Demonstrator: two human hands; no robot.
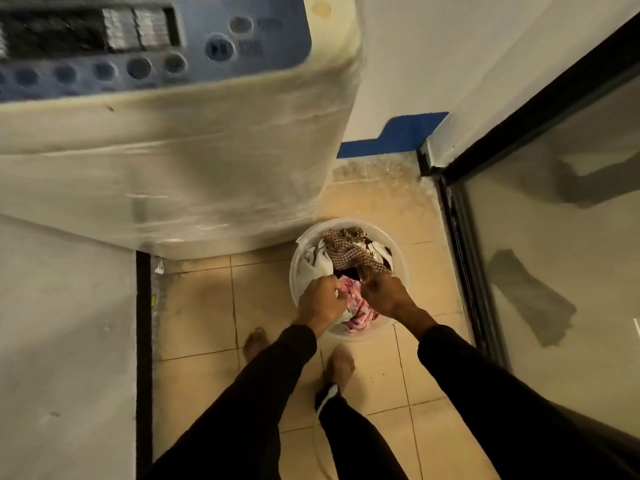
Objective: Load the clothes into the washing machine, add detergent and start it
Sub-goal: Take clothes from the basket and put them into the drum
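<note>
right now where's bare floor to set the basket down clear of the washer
Bare tiles lie right of the basket, up to the black door frame, and beyond it toward the blue skirting. It is crowded left of the basket, by the washer, and near it, where the feet stand.

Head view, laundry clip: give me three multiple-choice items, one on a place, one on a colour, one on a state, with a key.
1. Where does the white basket stand?
A. on top of the machine
B. on the tiled floor by the machine's front corner
C. on a shelf

2. What colour is the washing machine's control panel?
A. blue
B. red
C. green

3. What are the hands doing?
A. both hang idle
B. both press panel buttons
C. each grips cloth in the basket

Key: 1 B, floor tiles surround the basket. 2 A, the panel around the buttons is blue. 3 C, the left hand grips white cloth and the right hand grips checked cloth.
</note>
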